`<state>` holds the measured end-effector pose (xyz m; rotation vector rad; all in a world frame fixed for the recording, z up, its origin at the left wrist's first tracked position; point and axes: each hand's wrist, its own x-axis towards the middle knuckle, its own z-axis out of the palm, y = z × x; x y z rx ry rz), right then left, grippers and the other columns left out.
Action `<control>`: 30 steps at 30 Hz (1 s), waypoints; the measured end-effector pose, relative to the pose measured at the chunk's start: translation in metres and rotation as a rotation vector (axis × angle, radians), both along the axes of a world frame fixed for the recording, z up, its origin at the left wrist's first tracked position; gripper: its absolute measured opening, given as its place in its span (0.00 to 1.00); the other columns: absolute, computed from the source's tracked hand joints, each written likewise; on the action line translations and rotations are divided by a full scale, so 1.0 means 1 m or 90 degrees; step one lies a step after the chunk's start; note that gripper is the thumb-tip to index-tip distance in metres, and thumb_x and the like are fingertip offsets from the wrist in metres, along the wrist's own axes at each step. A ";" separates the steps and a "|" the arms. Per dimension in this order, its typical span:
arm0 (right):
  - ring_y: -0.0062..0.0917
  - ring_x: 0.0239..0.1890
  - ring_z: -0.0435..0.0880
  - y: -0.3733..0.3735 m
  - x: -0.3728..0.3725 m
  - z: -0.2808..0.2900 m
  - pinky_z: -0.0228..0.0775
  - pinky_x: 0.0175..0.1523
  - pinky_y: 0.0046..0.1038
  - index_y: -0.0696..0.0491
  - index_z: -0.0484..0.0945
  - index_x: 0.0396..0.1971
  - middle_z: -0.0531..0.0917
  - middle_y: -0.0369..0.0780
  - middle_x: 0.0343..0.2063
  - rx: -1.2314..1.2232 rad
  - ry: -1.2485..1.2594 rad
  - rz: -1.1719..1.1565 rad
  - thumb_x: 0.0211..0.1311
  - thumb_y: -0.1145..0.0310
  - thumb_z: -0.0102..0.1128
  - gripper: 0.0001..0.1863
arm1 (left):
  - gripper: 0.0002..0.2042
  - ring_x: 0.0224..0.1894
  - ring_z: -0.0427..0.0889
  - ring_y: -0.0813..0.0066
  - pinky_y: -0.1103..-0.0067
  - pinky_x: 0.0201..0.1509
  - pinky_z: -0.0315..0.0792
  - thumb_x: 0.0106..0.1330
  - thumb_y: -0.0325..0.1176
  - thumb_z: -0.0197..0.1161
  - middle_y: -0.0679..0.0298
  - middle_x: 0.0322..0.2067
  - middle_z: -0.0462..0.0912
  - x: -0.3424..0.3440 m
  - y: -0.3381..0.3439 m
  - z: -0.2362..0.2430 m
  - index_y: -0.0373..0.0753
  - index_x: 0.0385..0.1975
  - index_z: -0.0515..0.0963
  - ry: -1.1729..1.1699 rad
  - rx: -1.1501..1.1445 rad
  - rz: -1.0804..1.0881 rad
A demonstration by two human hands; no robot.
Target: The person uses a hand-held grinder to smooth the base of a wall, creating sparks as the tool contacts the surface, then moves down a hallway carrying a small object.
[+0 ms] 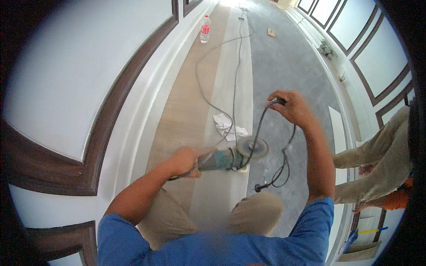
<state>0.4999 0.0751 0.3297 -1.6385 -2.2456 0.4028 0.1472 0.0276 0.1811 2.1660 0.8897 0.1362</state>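
Note:
My left hand (pixel 183 160) is closed around the rear body of a green angle grinder (pixel 217 159), held above the floor between my knees. Its round disc (pixel 253 148) points to the right and looks smeared. Raised to the right, my right hand (pixel 293 107) pinches a black power cord (pixel 262 119). One length runs from the fingers down toward the grinder. Another hangs in loose loops, with a black plug (pixel 258 188) at the end near the floor. A crumpled white cloth or paper (pixel 222 125) lies just beyond the grinder.
A grey cable (pixel 197 71) snakes along the pale floor planks. Farther off are a bottle with a red label (pixel 204 33) and a small tan block (pixel 271 32). At right, another person's legs (pixel 377 150) stand by the wall. A dark-framed panelled wall (pixel 106 111) lines the left.

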 end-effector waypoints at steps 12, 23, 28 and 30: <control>0.27 0.41 0.82 -0.077 -0.051 -0.219 0.73 0.49 0.29 0.53 0.76 0.51 0.83 0.41 0.42 -0.484 0.121 0.122 0.69 0.56 0.54 0.19 | 0.46 0.46 0.79 0.69 0.72 0.53 0.73 0.41 0.32 0.76 0.57 0.48 0.80 0.022 -0.009 0.015 0.38 0.67 0.62 -0.345 -0.082 0.126; 0.29 0.25 0.80 -0.107 -0.017 -0.084 0.71 0.32 0.35 0.54 0.78 0.50 0.80 0.42 0.25 -0.134 0.022 0.159 0.63 0.69 0.59 0.16 | 0.47 0.49 0.82 0.56 0.70 0.55 0.74 0.37 0.33 0.74 0.47 0.46 0.81 -0.001 0.021 -0.008 0.35 0.65 0.63 -0.056 0.014 0.471; 0.36 0.27 0.81 -0.045 -0.041 -0.003 0.72 0.34 0.39 0.51 0.82 0.43 0.81 0.39 0.27 0.064 -0.256 0.183 0.57 0.67 0.64 0.14 | 0.45 0.42 0.83 0.52 0.66 0.46 0.75 0.40 0.33 0.74 0.49 0.40 0.83 0.008 0.004 0.005 0.46 0.65 0.65 0.108 -0.004 0.163; 0.35 0.29 0.82 -0.008 -0.037 -0.001 0.73 0.36 0.37 0.49 0.83 0.41 0.82 0.38 0.29 0.133 -0.251 0.205 0.57 0.64 0.65 0.12 | 0.45 0.41 0.83 0.55 0.67 0.47 0.75 0.40 0.32 0.74 0.49 0.40 0.83 0.005 0.005 -0.007 0.46 0.66 0.64 0.038 -0.031 0.049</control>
